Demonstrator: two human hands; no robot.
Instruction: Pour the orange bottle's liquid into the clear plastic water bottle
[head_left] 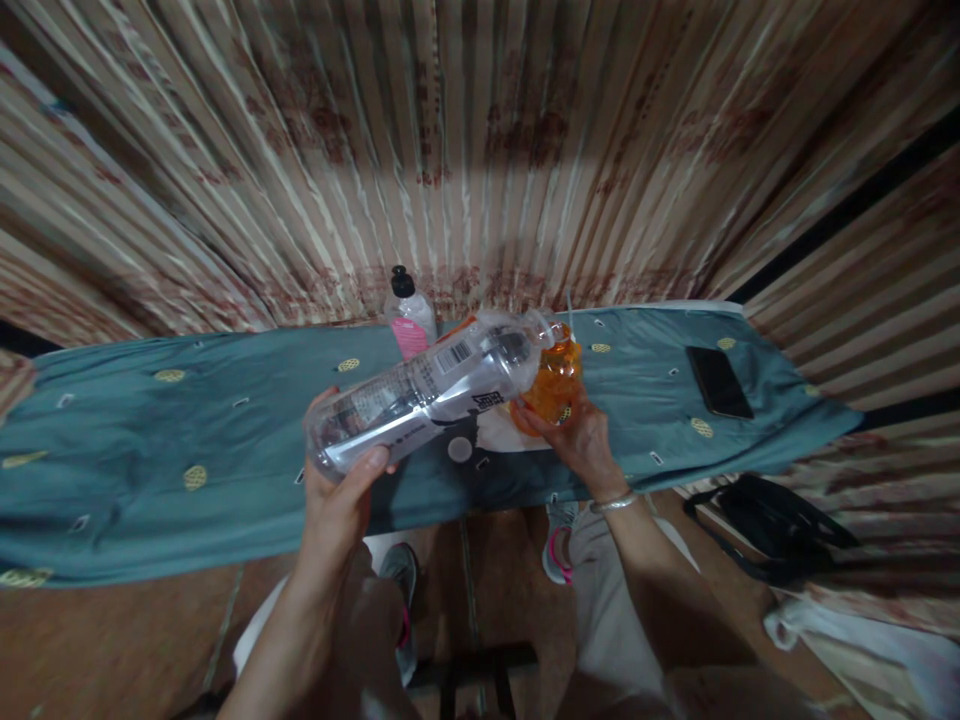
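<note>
**Clear bottle tipped toward an orange bottle over the teal-covered board**

The clear plastic bottle (431, 395) is lying nearly on its side in the air, its long axis running from lower left up to upper right, and its mouth is meeting the top of the orange bottle (553, 385). The left hand (337, 490) is gripping the clear bottle's base end, fingers curled around it and thumb across the near side. The right hand (574, 440) is wrapping around the lower part of the orange bottle from the near side, holding it upright just above or on the cloth; which, I cannot tell. So the clear bottle is reaching rightward from the left hand, and its neck end is sitting closer to the right hand than to the hand carrying it.

Taking the orange bottle as the landmark: just behind and to its left, a small bottle with a pink label and a black cap (409, 315) is standing upright, apart from both hands. Well to its right, a dark phone (718, 382) is lying flat. Everything is resting on a long board draped in teal cloth (150, 440), and a striped curtain (480, 150) is hanging behind it. Below and to the right of the orange bottle, off the board, a black bag (772, 535) is lying on the floor. Nothing is standing between the two held bottles.
</note>
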